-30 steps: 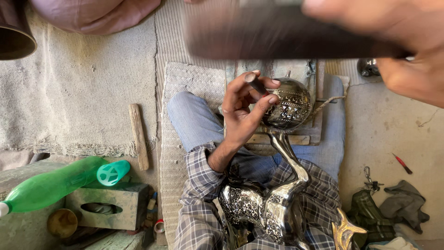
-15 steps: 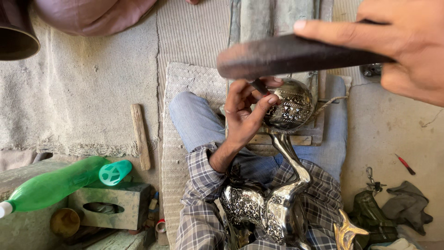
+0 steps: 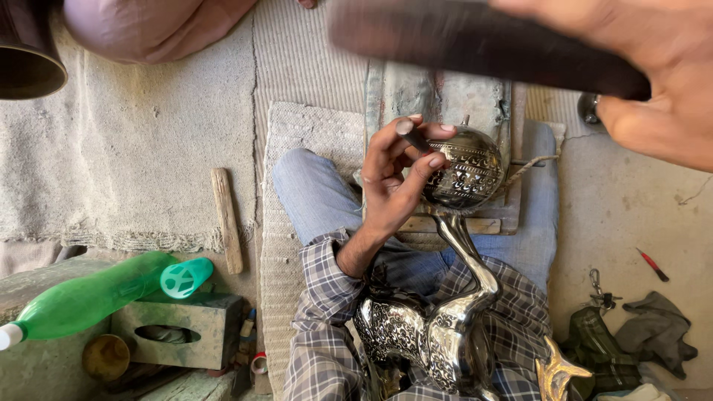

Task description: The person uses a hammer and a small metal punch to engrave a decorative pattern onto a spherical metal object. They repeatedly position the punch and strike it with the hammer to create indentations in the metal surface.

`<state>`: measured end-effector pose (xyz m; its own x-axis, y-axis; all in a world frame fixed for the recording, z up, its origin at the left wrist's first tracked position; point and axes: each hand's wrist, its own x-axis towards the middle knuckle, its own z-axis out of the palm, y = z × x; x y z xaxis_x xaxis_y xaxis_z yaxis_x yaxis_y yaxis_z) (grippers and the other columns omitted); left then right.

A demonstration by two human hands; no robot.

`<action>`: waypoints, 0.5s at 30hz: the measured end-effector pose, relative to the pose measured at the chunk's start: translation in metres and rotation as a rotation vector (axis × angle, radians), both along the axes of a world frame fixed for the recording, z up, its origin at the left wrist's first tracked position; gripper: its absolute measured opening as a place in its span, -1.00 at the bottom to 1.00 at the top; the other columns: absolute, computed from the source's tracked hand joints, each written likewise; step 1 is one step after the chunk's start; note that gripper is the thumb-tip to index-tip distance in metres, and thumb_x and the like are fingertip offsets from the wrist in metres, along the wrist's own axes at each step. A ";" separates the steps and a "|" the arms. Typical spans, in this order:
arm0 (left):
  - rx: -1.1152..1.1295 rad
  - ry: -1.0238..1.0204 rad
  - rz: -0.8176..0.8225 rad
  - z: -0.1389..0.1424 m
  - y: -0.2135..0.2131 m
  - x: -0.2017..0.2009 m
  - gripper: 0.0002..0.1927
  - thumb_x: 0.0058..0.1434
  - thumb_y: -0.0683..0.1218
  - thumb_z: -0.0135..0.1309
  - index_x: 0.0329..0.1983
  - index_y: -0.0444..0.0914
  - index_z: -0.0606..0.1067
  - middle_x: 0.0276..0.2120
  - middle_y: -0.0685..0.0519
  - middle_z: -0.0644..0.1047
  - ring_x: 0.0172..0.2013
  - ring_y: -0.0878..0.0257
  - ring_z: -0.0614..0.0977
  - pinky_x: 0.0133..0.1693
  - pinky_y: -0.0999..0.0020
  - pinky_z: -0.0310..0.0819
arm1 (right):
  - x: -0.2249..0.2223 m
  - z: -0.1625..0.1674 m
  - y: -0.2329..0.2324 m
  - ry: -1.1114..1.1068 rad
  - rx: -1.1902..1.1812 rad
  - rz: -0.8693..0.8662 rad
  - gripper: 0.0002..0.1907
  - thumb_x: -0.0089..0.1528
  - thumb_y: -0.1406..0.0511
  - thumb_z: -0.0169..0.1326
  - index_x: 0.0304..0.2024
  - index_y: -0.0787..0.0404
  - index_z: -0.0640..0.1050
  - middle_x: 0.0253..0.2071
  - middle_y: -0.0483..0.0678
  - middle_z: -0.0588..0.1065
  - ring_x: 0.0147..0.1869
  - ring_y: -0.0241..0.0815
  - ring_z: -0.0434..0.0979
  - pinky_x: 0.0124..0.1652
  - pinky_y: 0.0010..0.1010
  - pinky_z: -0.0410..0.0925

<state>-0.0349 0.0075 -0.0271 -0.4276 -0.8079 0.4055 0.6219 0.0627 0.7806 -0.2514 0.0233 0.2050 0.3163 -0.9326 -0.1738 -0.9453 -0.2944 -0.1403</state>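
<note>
My left hand (image 3: 392, 189) pinches a small dark punch (image 3: 411, 135) between fingers and thumb, its tip set against the engraved silver metal ball (image 3: 469, 177). The ball tops a curved neck that runs down to a patterned silver vessel body (image 3: 420, 338) resting in my lap. My right hand (image 3: 657, 85) is raised close to the camera, gripping a dark, blurred hammer (image 3: 475, 43) held well above the ball. A wooden block (image 3: 475, 224) lies under the ball across my knees.
A green plastic bottle (image 3: 89, 297) lies on a stone block (image 3: 182, 327) at the left, beside a wooden stick (image 3: 226, 219). A dark metal vessel (image 3: 26, 63) and pink cloth (image 3: 148, 26) sit top left. A red pen (image 3: 653, 264), keys (image 3: 600, 291) and grey rag (image 3: 657, 327) lie right.
The hammer came down close to the punch half a second ago and has now swung back up towards the camera. My left hand keeps the punch on the ball.
</note>
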 end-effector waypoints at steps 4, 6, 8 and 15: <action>0.001 -0.020 0.004 0.000 0.000 0.000 -0.50 0.50 -0.33 0.04 0.42 -0.24 0.21 0.12 -0.20 0.56 0.13 0.18 0.64 0.02 0.36 0.72 | -0.003 -0.003 0.000 0.350 -0.004 0.084 -0.08 0.13 0.51 0.07 0.49 -0.19 0.20 -0.22 -0.07 0.49 -0.28 -0.25 0.47 -0.27 -0.38 0.41; 0.007 -0.029 0.002 0.001 0.001 0.000 -0.50 0.50 -0.34 0.03 0.43 -0.24 0.21 0.12 -0.20 0.56 0.12 0.19 0.64 0.04 0.35 0.71 | -0.003 -0.003 0.000 0.089 -0.114 0.099 -0.08 0.10 0.60 0.02 0.48 -0.07 0.25 -0.16 0.01 0.51 -0.27 -0.21 0.48 -0.31 -0.35 0.38; 0.008 -0.025 -0.006 0.001 0.000 0.000 -0.50 0.50 -0.33 0.03 0.43 -0.24 0.21 0.13 -0.19 0.55 0.12 0.20 0.64 0.06 0.35 0.71 | -0.003 -0.003 0.000 0.338 -0.044 0.129 -0.06 0.10 0.52 0.08 0.50 -0.16 0.20 -0.24 -0.06 0.48 -0.30 -0.23 0.46 -0.30 -0.37 0.40; 0.009 -0.029 -0.016 0.000 -0.001 0.001 -0.50 0.51 -0.33 0.03 0.44 -0.25 0.20 0.13 -0.19 0.55 0.17 0.14 0.61 0.09 0.30 0.70 | 0.002 0.001 0.000 0.311 0.005 0.081 -0.06 0.09 0.47 0.08 0.50 -0.15 0.18 -0.18 -0.04 0.48 -0.24 -0.22 0.47 -0.24 -0.37 0.42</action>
<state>-0.0342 0.0064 -0.0270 -0.4517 -0.8047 0.3853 0.5995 0.0460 0.7990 -0.2492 0.0235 0.2059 0.3202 -0.9056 -0.2782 -0.9168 -0.3701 0.1497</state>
